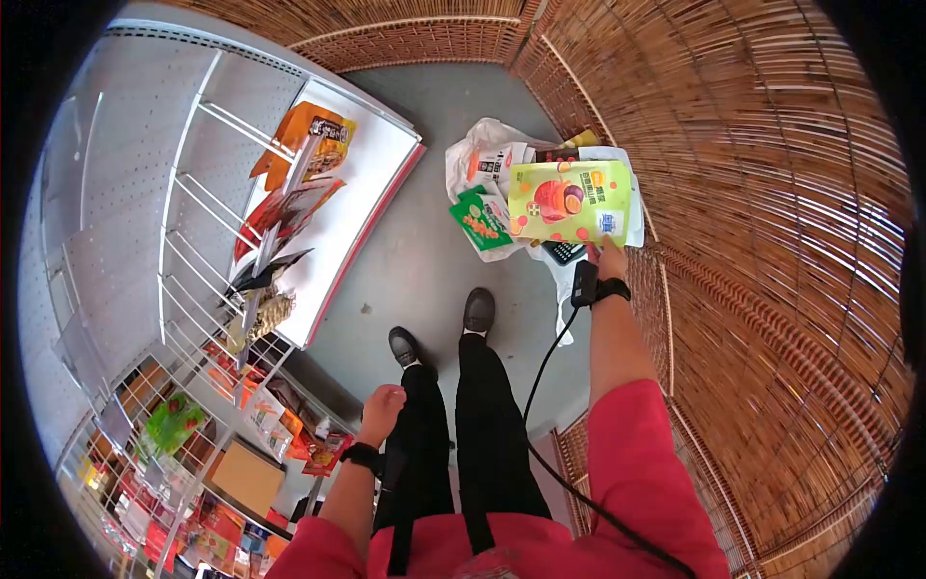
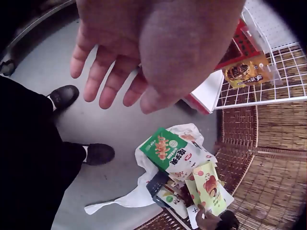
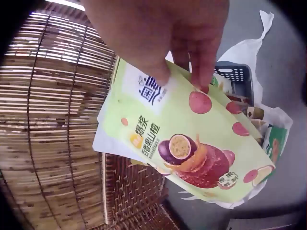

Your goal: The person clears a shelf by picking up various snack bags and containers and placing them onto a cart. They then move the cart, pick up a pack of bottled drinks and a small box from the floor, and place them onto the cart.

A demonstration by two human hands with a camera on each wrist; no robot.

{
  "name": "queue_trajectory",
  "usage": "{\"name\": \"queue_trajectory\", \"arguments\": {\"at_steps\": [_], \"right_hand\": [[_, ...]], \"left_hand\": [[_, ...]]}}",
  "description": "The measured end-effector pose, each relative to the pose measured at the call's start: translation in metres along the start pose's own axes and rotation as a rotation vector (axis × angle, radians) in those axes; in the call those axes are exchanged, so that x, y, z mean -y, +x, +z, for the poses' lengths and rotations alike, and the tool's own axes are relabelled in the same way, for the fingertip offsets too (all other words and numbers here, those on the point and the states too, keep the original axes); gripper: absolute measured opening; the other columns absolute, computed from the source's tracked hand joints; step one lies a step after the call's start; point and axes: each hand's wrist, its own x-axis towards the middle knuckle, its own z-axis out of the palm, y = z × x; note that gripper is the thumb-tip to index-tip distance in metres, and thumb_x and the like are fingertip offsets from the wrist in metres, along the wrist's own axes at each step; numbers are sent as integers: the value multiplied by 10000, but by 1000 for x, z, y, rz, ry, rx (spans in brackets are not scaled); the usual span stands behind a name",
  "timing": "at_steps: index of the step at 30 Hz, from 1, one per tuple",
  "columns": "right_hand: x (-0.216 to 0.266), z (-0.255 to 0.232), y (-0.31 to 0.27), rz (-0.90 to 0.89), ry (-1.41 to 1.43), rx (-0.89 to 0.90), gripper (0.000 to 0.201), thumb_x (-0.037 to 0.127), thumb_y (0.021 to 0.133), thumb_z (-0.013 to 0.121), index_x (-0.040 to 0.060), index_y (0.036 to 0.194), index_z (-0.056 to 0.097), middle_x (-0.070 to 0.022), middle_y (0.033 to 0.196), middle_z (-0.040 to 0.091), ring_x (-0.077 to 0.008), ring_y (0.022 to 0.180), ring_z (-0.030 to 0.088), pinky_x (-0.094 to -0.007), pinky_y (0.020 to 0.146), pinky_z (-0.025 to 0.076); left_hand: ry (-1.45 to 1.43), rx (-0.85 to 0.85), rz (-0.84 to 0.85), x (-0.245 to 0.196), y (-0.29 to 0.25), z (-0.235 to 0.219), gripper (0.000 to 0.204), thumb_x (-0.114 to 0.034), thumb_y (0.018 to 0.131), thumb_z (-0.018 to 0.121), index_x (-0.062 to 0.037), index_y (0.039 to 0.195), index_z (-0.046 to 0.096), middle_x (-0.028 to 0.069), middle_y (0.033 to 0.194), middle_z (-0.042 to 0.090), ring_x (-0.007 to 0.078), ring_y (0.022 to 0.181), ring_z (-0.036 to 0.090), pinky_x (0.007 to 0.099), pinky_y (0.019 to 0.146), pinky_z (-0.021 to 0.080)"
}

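Note:
My right hand (image 1: 606, 259) pinches the edge of a light green snack pouch (image 1: 569, 201) printed with fruit. In the right wrist view the thumb presses the pouch's face (image 3: 192, 139) near its corner, fingers along the edge. The pouch is over a white plastic bag (image 1: 465, 159) of packaged goods on the floor, with a green-and-white packet (image 1: 479, 220) beside it and a dark basket (image 3: 236, 74) partly beneath. My left hand (image 1: 383, 413) hangs before my legs, holding nothing; in the left wrist view its fingers (image 2: 109, 81) are loosely extended.
A white shelf (image 1: 333, 207) with a wire rack (image 1: 207, 193) holds several snack pouches on the left. Lower racks carry more packets (image 1: 174, 425). Woven reed walls (image 1: 772, 174) curve round the right and far side. A black cable (image 1: 535, 425) runs from the right wrist.

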Motion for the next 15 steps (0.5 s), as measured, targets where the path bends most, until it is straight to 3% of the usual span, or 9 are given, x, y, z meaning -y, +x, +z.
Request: {"name": "queue_trajectory", "arguments": {"at_steps": [3,5,7,9,11,13,14,15], "right_hand": [[14,16,-13,-39,100,-58,175,120,812,536,-7,933,532,-74,830,560,-172,646,548,-244,548,469],[17,25,-10,-273,-44,-136,163,136,824,539,-13,890,539,-69,790,572,-143,597,553,-221,531,475],[23,30,-11,-338,-75,-172,154,126,829,531,-26,817,545,-57,737,571,-130,570,538,-212,508,450],[29,35,-18,-444,-78,-360,158,106,820,526,-36,765,570,-44,688,564,-99,527,457,-226,490,399],[26,26,-10,-408,-119,-361,146,100,821,518,-36,795,566,-59,721,578,-107,539,492,-230,489,395],[22,19,-2,-212,-19,-320,141,94,826,496,-26,877,548,-73,769,593,-148,570,551,-224,490,398],[1,-3,33,-214,-23,-316,141,94,826,496,-26,877,548,-73,769,593,-148,570,551,-224,490,398],[-19,-23,67,-381,-425,-178,165,117,815,513,-4,925,528,-77,813,595,-182,622,570,-261,516,423]], "left_hand": [[9,27,-34,-9,-3,-3,219,-197,793,530,-17,913,564,67,708,600,143,668,573,261,627,446],[-19,20,-35,-15,-3,-4,216,-194,795,530,-17,915,563,64,717,598,138,674,570,256,632,444],[-48,14,-41,-21,-5,-6,214,-191,796,529,-18,917,562,62,725,595,132,680,566,251,637,441],[-26,-8,-24,-28,-6,-8,209,-184,796,531,-19,922,560,47,727,586,119,679,553,244,642,437],[-60,-12,-38,-19,-4,-7,210,-183,794,535,-20,924,560,42,722,583,115,672,548,242,638,436],[-94,-14,-46,-13,-4,-4,212,-183,792,538,-20,927,560,37,717,579,112,665,542,241,635,436],[-93,-13,-78,-14,-5,-3,210,-182,790,540,-21,923,562,36,716,579,110,665,540,240,634,436],[-93,-12,-110,-13,-6,-1,208,-181,789,543,-21,920,564,35,715,578,109,664,538,238,633,435]]}}
